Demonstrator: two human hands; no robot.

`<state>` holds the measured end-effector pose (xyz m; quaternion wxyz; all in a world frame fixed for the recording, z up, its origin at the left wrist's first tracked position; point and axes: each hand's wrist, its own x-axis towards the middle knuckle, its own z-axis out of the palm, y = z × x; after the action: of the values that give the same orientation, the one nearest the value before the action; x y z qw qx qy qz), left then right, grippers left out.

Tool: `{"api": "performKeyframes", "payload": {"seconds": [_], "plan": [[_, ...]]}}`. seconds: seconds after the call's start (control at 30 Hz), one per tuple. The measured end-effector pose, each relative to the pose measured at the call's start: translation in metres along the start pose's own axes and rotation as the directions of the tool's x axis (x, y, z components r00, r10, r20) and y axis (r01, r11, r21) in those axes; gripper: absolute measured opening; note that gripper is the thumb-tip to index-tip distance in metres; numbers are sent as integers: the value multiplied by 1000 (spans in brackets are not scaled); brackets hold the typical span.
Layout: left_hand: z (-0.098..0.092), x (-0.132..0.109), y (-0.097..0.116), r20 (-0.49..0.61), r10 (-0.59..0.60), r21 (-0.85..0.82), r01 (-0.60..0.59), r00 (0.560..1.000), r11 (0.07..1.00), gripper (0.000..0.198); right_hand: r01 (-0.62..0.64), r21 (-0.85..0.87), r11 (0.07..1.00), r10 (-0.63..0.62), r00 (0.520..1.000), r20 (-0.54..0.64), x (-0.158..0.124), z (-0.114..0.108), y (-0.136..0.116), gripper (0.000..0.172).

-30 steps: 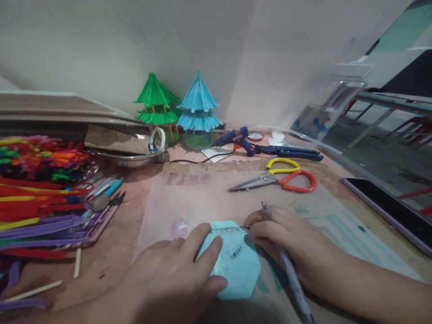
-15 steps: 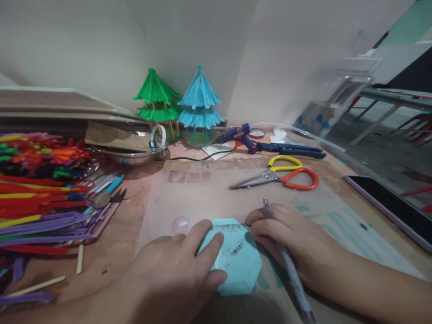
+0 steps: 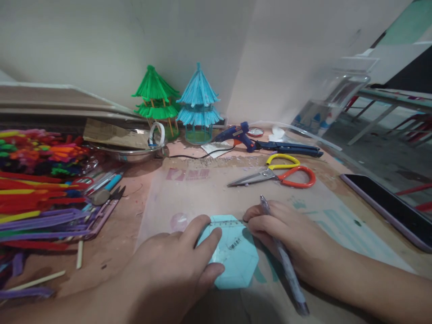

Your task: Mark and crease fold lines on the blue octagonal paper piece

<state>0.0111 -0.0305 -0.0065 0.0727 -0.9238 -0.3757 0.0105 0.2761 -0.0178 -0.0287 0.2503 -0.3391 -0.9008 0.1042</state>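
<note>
We press our left hand [image 3: 175, 265] flat, grip open, on the pale blue hexagon [image 3: 238, 263], likely so it cannot slide on the surface [image 3: 135, 202]. Our right hand [image 3: 286, 236] closes its grip around a pen [image 3: 285, 263] and rests against the hexagon's far right edge. Scissors [image 3: 273, 176] lie beyond.

The left hand [image 3: 175, 265] lies palm down with its fingers extended and slightly spread, and its thumb is angled toward the right hand [image 3: 286, 238]. Its forearm enters from the lower left. The right hand rests on its outer edge, fingers curled closed in a writing grip. Its fingertips sit just beside the left fingertips. Its forearm enters from the lower right.
</note>
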Motion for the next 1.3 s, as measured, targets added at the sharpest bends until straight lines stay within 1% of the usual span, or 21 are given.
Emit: {"api": "performKeyframes", "payload": {"seconds": [0.07,0.13,0.33,0.43,0.53,0.57,0.7,0.77,0.87,0.97,1.0,1.1,1.17,1.23,1.3], "plan": [[-1,0,1,109,-46,-12,47,993,999,32,1,7,1000,-1,1000,6,0,0,0,25],[-1,-1,2,148,-60,-7,62,987,998,36,-3,14,1000,3,1000,9,-1,0,0,24],[2,-4,0,82,-35,-25,38,996,999,39,1,1,1000,-1,1000,13,0,-1,-1,23],[-2,-1,1,111,-31,13,29,993,999,38,9,-11,1000,-9,1000,9,0,-1,-1,23],[-5,1,2,143,-35,30,30,989,999,34,-10,-15,1000,11,1000,9,-1,-1,-1,24],[-4,1,2,135,-33,27,30,990,999,34,-15,-13,1000,15,1000,7,-1,-1,0,25],[0,-2,1,51,-24,10,23,998,1000,33,-7,-9,1000,7,1000,13,-1,-1,0,26],[0,-1,1,62,-18,-15,19,998,1000,32,-1,-6,1000,1,1000,19,-1,-1,0,26],[-5,1,2,91,20,-46,-16,996,999,31,4,5,1000,-4,1000,17,0,-1,1,25],[-10,0,2,97,46,-26,-44,994,999,29,6,6,1000,-6,1000,21,0,-2,1,26],[-11,-1,2,89,54,-15,-53,995,998,28,6,5,1000,-6,1000,24,0,-2,1,26],[-9,-6,1,-17,74,5,-74,997,997,25,11,12,1000,-11,1000,28,-1,-2,1,27],[-7,-7,1,-61,64,7,-64,996,998,27,15,10,1000,-16,1000,27,-1,-1,2,28],[-6,-7,1,-49,54,7,-54,997,999,28,23,6,1000,-23,1000,15,0,1,4,28],[-8,-4,2,1,69,5,-69,998,998,29,36,8,999,-36,999,9,3,-1,4,27]]}}
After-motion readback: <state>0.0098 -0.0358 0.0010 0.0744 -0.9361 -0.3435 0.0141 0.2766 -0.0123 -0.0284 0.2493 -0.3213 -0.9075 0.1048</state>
